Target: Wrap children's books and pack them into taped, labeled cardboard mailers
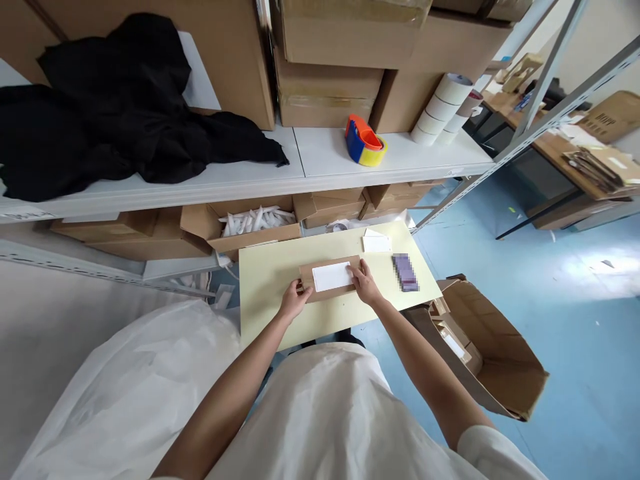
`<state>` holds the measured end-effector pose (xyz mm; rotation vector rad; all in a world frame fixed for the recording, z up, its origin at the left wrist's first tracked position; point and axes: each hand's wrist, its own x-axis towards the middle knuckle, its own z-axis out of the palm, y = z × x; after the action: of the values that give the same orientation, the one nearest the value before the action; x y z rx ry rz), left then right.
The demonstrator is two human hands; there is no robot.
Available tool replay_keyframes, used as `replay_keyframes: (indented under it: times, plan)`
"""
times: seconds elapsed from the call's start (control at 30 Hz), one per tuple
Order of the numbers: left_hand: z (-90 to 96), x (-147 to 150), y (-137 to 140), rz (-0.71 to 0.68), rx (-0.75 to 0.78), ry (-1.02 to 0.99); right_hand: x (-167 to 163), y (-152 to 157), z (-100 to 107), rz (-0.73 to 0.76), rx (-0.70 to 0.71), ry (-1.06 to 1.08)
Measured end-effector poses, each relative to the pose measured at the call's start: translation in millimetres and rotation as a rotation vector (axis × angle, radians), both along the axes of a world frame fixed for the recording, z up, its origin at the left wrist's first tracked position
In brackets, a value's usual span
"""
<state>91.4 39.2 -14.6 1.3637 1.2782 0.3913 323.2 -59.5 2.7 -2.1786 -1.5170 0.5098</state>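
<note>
A flat brown cardboard box (327,298) lies on the pale yellow table (270,320), with a white label (331,277) on its top face. My left hand (294,299) is closed round the box's left end, thumb at the near edge. At the other end, my right hand (365,283) grips the box, with the thumb by the label's right edge and fingers over the far corner. To the right of that hand lies a blurred purple object (405,272). Small white cards (377,243) rest near the table's far edge.
A large open carton (500,347) holding several brown packages stands on the floor at right. White plastic sheeting (150,393) bulges at left. Beyond the table, a shelf carries black cloth (120,100), a tape dispenser (364,140), tape rolls (440,110) and cartons (345,40).
</note>
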Motion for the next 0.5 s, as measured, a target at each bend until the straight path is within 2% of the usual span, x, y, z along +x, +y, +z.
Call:
replay_keyframes:
  times: [0.13,0.23,0.37,0.5]
  plan:
    - [5.9,1,-4,0.020,-0.046,-0.025,-2,0,-5,-0.076,0.027,0.095]
    - [6.2,2,-7,0.027,-0.062,-0.042,3,-2,-7,-0.194,-0.030,0.177]
    - [1.5,1,-7,0.064,0.030,0.019,19,-6,-1,-0.267,-0.178,0.265]
    - [-1.3,3,-5,0.082,0.079,0.010,28,-8,9,-0.324,-0.177,0.317]
